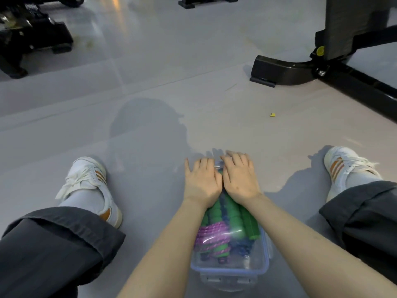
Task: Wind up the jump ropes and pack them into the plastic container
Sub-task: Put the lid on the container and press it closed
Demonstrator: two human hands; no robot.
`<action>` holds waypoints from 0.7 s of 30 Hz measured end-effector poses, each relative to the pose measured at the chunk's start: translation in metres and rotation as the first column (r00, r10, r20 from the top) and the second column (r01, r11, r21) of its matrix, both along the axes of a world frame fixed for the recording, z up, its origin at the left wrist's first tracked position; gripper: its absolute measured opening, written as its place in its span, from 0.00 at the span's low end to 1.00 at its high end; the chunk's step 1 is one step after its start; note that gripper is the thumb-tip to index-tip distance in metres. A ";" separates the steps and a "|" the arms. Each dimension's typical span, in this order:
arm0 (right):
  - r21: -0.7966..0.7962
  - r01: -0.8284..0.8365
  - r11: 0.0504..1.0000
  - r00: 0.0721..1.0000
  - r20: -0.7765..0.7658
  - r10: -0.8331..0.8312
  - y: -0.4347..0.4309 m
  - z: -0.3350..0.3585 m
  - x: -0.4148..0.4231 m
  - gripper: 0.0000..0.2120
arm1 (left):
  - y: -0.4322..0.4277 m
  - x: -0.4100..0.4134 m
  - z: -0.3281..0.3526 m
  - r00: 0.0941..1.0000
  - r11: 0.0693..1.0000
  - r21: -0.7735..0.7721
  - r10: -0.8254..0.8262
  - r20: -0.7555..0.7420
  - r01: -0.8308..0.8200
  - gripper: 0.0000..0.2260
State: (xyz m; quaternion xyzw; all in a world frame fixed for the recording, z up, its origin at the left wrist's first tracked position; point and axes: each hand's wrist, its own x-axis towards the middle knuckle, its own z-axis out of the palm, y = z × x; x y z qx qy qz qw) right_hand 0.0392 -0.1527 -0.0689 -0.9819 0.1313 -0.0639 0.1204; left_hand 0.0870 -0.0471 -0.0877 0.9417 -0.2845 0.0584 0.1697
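A clear plastic container (231, 269) with a blue-rimmed lid stands on the floor between my legs. Through the lid I see wound jump ropes: green foam handles (242, 220), a purple rope coil (211, 235) and dark blue rope (240, 248). My left hand (200, 181) and my right hand (240, 177) lie flat, side by side, palms down on the far half of the lid, fingers spread toward its far edge. Neither hand grips anything. The hands hide the far end of the container.
My legs in dark trousers and white sneakers (90, 183) (343, 166) flank the container. A black gym machine base (300, 69) stands at the far right, another black frame (32, 41) at the far left. A small yellow scrap (272, 114) lies on the grey floor.
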 end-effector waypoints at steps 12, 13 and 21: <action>0.176 0.607 0.775 0.789 -0.249 -0.562 0.065 0.019 -0.090 0.22 | 0.042 -0.042 0.029 0.828 0.843 0.275 0.522 -0.205 -0.463 0.16; 0.164 0.548 0.820 0.830 -0.233 -0.507 0.069 0.010 -0.091 0.23 | 0.045 -0.045 0.026 0.836 0.841 0.283 0.519 -0.178 -0.461 0.16; -0.013 -0.107 0.994 0.977 -0.188 0.102 -0.007 0.005 -0.042 0.46 | 0.031 -0.031 0.014 0.973 0.944 0.257 -0.226 0.039 0.209 0.24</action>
